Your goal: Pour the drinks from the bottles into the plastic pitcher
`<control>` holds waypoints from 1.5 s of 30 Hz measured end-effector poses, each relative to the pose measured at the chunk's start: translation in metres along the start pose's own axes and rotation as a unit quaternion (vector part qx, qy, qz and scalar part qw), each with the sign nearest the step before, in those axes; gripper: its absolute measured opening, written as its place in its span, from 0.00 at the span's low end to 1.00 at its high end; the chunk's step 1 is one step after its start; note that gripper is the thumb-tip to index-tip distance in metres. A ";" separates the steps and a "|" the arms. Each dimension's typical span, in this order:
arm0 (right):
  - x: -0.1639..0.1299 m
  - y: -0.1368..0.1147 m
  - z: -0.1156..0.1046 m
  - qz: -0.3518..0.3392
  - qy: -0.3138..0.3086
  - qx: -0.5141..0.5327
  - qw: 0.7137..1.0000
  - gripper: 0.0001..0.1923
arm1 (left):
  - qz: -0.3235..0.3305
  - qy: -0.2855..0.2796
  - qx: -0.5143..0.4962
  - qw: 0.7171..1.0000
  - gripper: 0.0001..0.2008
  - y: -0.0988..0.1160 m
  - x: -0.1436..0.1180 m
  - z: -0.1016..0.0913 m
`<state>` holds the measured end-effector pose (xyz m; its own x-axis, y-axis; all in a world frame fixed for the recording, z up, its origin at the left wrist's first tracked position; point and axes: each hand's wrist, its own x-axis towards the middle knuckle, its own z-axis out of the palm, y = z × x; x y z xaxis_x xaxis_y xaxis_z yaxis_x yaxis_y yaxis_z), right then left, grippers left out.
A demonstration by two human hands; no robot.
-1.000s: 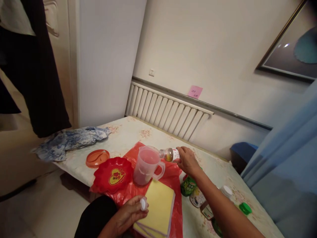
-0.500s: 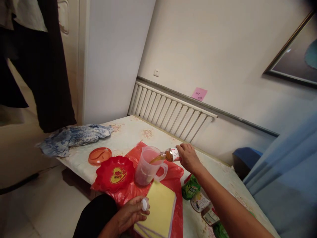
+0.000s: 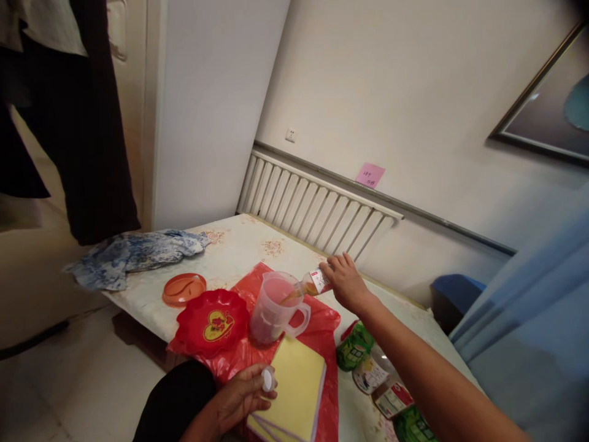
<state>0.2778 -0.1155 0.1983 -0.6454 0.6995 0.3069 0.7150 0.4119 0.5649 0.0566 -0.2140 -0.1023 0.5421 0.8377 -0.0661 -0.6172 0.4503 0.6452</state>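
Your right hand (image 3: 346, 283) grips the small clear bottle (image 3: 314, 282), tipped and pouring amber liquid into the translucent plastic jug (image 3: 276, 307); your left hand (image 3: 242, 396) pinches the white cap (image 3: 267, 379). Probably nearly drained; next, level it and recap.

The jug (image 3: 276, 307) stands on the plastic sheet (image 3: 322, 325) near the table's (image 3: 239, 245) front half. At its nine o'clock sits the heart plate (image 3: 211, 323), with the round lid (image 3: 183, 289) at that plate's ten o'clock and the crumpled cloth (image 3: 131, 256) farther out the same way, at the table's edge. At the jug's six o'clock lies the stack of pads (image 3: 294, 387). At its four o'clock lie the packets (image 3: 368, 368). The bottle (image 3: 315, 282) tilts over the jug's rim from two o'clock. The radiator (image 3: 313, 209) runs behind the table at twelve o'clock.
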 end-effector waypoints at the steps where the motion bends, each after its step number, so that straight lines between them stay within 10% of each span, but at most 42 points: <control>1: 0.002 -0.001 -0.002 -0.005 0.001 -0.007 1.000 0.18 | 0.000 0.001 0.002 1.000 0.16 0.000 0.000 0.000; 24: 0.018 -0.019 -0.014 -0.082 0.044 -0.067 0.993 0.12 | -0.001 0.004 0.021 1.000 0.18 0.001 -0.002 0.004; 32: 0.004 -0.016 0.001 0.031 0.000 0.041 0.999 0.16 | -0.010 0.016 0.036 0.999 0.20 0.008 -0.006 0.011; 45: -0.101 -0.050 0.039 0.223 0.034 0.346 0.911 0.26 | 0.123 0.076 0.227 0.963 0.22 0.065 -0.003 0.103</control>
<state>0.3180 -0.1844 0.1091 -0.2477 0.8592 0.4477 0.8933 0.3814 -0.2377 0.0741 -0.2191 0.0181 0.3006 0.9527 0.0439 -0.3845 0.0789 0.9197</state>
